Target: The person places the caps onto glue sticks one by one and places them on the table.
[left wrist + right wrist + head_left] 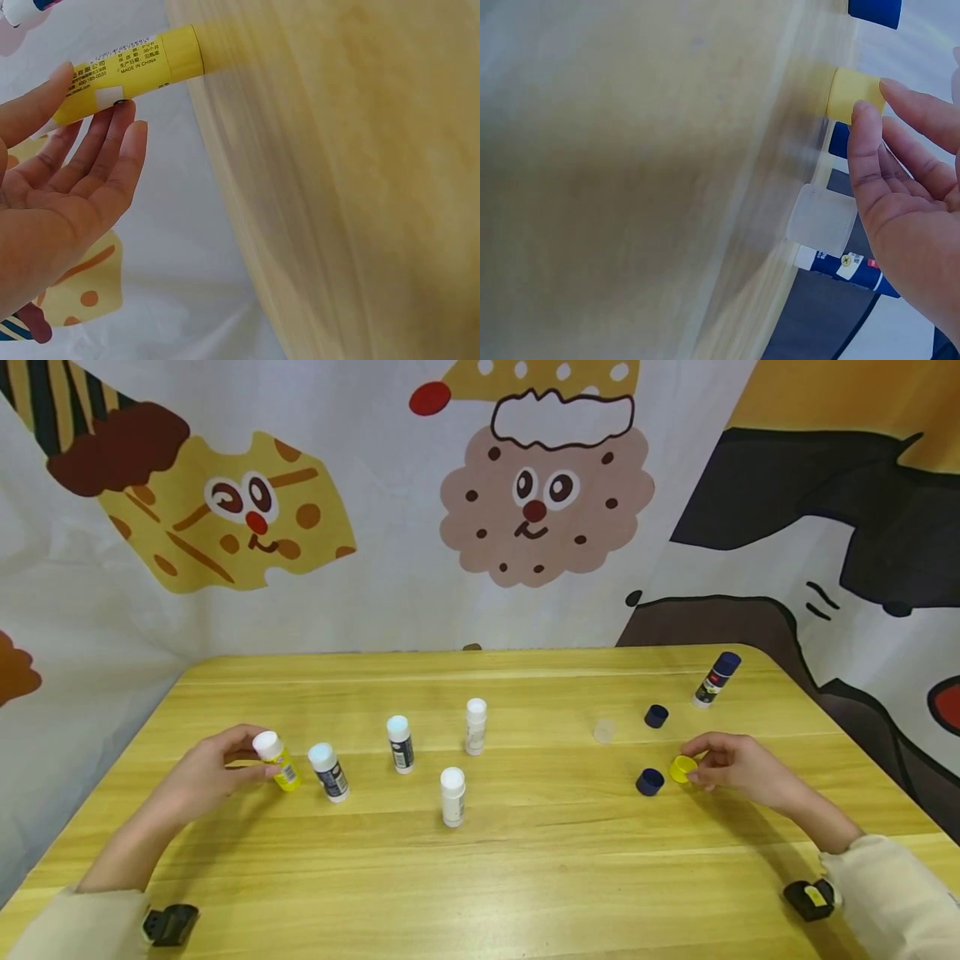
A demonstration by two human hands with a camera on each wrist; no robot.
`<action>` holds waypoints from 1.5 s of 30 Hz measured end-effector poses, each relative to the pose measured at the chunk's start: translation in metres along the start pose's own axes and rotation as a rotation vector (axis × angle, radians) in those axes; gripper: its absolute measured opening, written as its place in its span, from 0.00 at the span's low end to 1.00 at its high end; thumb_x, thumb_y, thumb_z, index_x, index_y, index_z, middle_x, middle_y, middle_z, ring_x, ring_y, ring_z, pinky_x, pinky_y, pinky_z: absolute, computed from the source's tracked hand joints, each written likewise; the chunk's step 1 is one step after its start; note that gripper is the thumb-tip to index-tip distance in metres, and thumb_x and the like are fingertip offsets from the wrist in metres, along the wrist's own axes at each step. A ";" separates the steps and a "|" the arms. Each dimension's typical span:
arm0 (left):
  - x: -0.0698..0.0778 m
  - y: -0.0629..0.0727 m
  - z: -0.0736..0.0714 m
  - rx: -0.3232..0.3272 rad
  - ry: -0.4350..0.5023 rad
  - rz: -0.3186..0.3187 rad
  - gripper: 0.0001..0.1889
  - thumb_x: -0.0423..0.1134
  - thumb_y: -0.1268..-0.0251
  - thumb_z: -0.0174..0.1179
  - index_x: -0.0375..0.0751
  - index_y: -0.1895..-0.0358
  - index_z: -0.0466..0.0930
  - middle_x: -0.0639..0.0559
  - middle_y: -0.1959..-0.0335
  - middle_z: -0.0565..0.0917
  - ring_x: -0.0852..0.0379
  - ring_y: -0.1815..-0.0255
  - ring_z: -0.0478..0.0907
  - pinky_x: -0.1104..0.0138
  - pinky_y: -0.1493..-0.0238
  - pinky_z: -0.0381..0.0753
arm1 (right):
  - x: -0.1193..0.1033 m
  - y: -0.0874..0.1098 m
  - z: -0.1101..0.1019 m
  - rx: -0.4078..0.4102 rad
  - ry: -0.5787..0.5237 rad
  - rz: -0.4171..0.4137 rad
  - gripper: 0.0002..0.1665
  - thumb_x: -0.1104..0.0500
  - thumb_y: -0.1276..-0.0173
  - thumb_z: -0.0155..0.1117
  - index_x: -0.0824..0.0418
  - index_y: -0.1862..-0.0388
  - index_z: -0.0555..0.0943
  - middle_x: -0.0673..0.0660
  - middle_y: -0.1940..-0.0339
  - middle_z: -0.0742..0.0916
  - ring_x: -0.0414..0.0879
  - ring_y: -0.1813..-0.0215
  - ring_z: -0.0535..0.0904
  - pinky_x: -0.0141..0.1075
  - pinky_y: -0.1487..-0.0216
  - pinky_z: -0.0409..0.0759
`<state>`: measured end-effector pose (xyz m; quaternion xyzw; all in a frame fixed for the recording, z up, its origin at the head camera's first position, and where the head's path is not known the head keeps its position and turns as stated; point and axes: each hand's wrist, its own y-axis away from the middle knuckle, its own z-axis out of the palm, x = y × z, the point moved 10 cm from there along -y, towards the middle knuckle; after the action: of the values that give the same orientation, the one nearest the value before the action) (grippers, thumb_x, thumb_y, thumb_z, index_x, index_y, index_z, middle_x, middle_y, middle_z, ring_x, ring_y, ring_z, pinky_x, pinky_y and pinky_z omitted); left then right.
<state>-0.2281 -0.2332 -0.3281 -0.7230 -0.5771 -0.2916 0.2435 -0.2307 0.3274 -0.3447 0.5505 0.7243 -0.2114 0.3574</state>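
My left hand (202, 774) grips a yellow glue stick (287, 775) that stands on the table with its white top bare of a cap. In the left wrist view, thumb and fingers hold the yellow barrel (146, 69) from both sides, its printed label facing the camera. Over on the right, my right hand (742, 767) pinches a yellow cap (682, 768) at the tabletop. Thumb and forefinger meet this cap's edge in the right wrist view. Just left of the cap is a dark blue cap (649, 782).
Uncapped navy-labelled glue sticks (334, 782) (402, 753) and white ones (453, 806) (475, 735) stand left of centre. Beyond the right hand lie another dark blue cap (656, 717) and a translucent cap (604, 732). A capped blue glue stick (716, 681) stands far right. A printed curtain (390, 527) hangs behind the table.
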 end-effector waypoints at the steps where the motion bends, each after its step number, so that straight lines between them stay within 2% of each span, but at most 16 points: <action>1: 0.000 0.000 0.000 0.001 -0.001 0.000 0.21 0.36 0.41 0.61 0.28 0.48 0.69 0.38 0.54 0.76 0.41 0.51 0.74 0.69 0.65 0.76 | 0.000 0.000 0.000 0.001 0.006 0.000 0.17 0.72 0.40 0.60 0.78 0.53 0.71 0.64 0.66 0.82 0.45 0.73 0.78 0.35 0.72 0.79; 15: 0.001 0.000 -0.003 0.024 -0.042 0.008 0.19 0.35 0.40 0.60 0.29 0.50 0.70 0.38 0.55 0.77 0.39 0.52 0.74 0.63 0.62 0.77 | 0.001 0.001 -0.007 0.046 0.054 -0.005 0.20 0.68 0.40 0.62 0.77 0.50 0.72 0.60 0.70 0.82 0.45 0.74 0.78 0.36 0.73 0.78; 20: 0.003 0.000 -0.005 0.037 -0.047 0.019 0.18 0.35 0.40 0.60 0.29 0.50 0.71 0.38 0.55 0.77 0.38 0.52 0.74 0.63 0.62 0.77 | -0.006 0.000 -0.011 0.082 0.083 -0.038 0.18 0.67 0.40 0.63 0.73 0.52 0.75 0.58 0.72 0.82 0.46 0.74 0.78 0.34 0.75 0.77; 24: 0.006 0.000 -0.010 0.055 -0.060 0.027 0.18 0.35 0.40 0.60 0.29 0.50 0.70 0.39 0.56 0.77 0.39 0.53 0.74 0.62 0.62 0.78 | -0.016 -0.001 -0.013 0.118 0.125 -0.104 0.15 0.67 0.42 0.65 0.70 0.56 0.77 0.57 0.70 0.82 0.42 0.73 0.76 0.32 0.76 0.75; 26: 0.008 0.000 -0.012 0.064 -0.060 0.026 0.19 0.35 0.40 0.60 0.28 0.50 0.70 0.39 0.57 0.77 0.42 0.55 0.76 0.63 0.63 0.78 | -0.022 -0.002 -0.013 0.122 0.141 -0.139 0.14 0.68 0.42 0.65 0.70 0.57 0.77 0.59 0.68 0.81 0.40 0.71 0.76 0.30 0.74 0.76; 30: 0.011 0.000 -0.016 0.083 -0.054 0.029 0.17 0.35 0.41 0.61 0.29 0.52 0.72 0.39 0.58 0.78 0.65 0.61 0.76 0.69 0.65 0.78 | -0.026 -0.004 -0.013 0.127 0.159 -0.144 0.13 0.68 0.43 0.65 0.68 0.57 0.78 0.59 0.63 0.81 0.38 0.67 0.77 0.29 0.69 0.77; 33: 0.014 0.001 -0.019 0.101 -0.059 0.038 0.15 0.36 0.42 0.62 0.30 0.55 0.73 0.41 0.60 0.78 0.75 0.64 0.72 0.72 0.66 0.77 | -0.031 -0.006 -0.011 0.111 0.140 -0.142 0.14 0.68 0.42 0.64 0.69 0.57 0.77 0.60 0.62 0.81 0.38 0.65 0.78 0.30 0.67 0.78; 38: 0.018 0.005 -0.027 0.134 -0.079 0.036 0.15 0.39 0.42 0.63 0.33 0.57 0.74 0.44 0.62 0.79 0.75 0.65 0.73 0.74 0.67 0.76 | -0.043 -0.008 -0.010 0.070 0.055 -0.182 0.13 0.72 0.41 0.61 0.71 0.56 0.75 0.62 0.60 0.81 0.37 0.64 0.79 0.31 0.66 0.79; 43: 0.030 0.009 -0.036 0.175 -0.093 0.065 0.15 0.38 0.41 0.62 0.33 0.55 0.73 0.43 0.61 0.78 0.80 0.64 0.70 0.75 0.67 0.75 | -0.053 -0.011 -0.011 0.055 0.029 -0.209 0.13 0.72 0.41 0.61 0.70 0.56 0.75 0.56 0.60 0.82 0.36 0.61 0.79 0.31 0.64 0.79; 45: 0.037 0.010 -0.038 0.187 -0.099 0.084 0.16 0.37 0.41 0.62 0.33 0.54 0.73 0.42 0.61 0.78 0.73 0.63 0.75 0.73 0.67 0.76 | -0.057 -0.011 -0.011 0.049 0.036 -0.228 0.13 0.71 0.41 0.62 0.69 0.56 0.75 0.55 0.59 0.81 0.37 0.60 0.79 0.31 0.64 0.79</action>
<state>-0.2176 -0.2355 -0.2754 -0.7342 -0.5822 -0.1899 0.2931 -0.2366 0.2951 -0.2955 0.4770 0.7830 -0.2583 0.3043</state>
